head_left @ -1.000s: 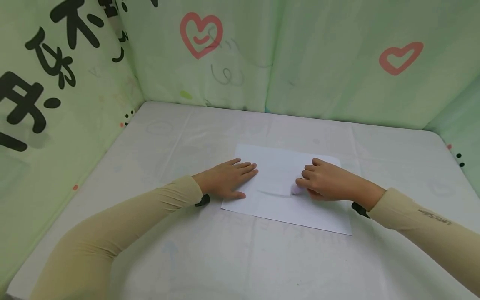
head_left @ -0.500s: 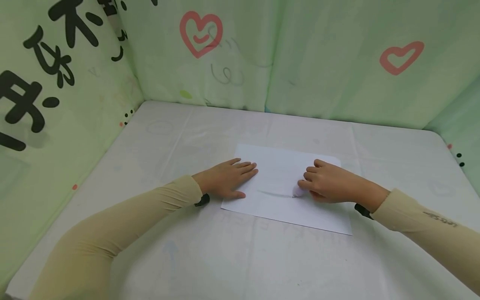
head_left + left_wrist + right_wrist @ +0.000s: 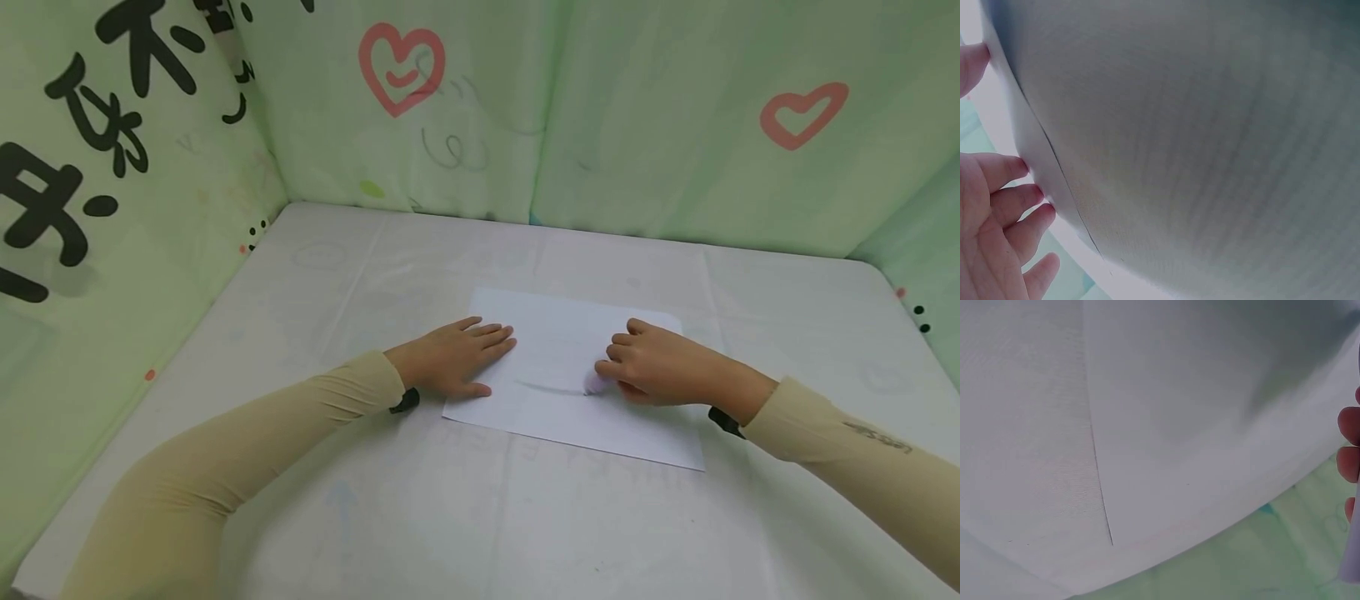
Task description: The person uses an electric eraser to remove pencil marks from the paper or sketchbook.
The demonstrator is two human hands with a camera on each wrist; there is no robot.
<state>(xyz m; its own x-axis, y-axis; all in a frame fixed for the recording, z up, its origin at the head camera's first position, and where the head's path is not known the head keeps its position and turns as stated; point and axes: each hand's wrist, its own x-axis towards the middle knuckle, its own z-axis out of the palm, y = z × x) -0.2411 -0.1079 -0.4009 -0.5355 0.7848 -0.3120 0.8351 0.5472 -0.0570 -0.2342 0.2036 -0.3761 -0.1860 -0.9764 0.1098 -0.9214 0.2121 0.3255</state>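
A sheet of white paper (image 3: 562, 333) lies on the white-covered table. My left hand (image 3: 450, 358) rests flat on its left side, fingers spread; the left wrist view shows these fingers (image 3: 1010, 203) touching the surface. Over the right half of the sheet, my right hand (image 3: 660, 362) grips a pale purple pen (image 3: 595, 382), its dark tip down at the paper. A thin grey curved line (image 3: 551, 388) runs from left of centre to that tip. In the right wrist view the pen's lilac barrel (image 3: 1350, 553) shows below the curled fingers (image 3: 1349, 464), cut by the frame edge.
The white tablecloth (image 3: 420, 517) has faint printed marks and creases. Green curtains (image 3: 637, 167) with hearts and scribbles hang behind the table's far edge, and another with black characters (image 3: 45, 200) hangs at the left.
My right hand and the pen have shifted slightly to the right along the paper, then stayed almost still over the last half second. My left hand has stayed in place.
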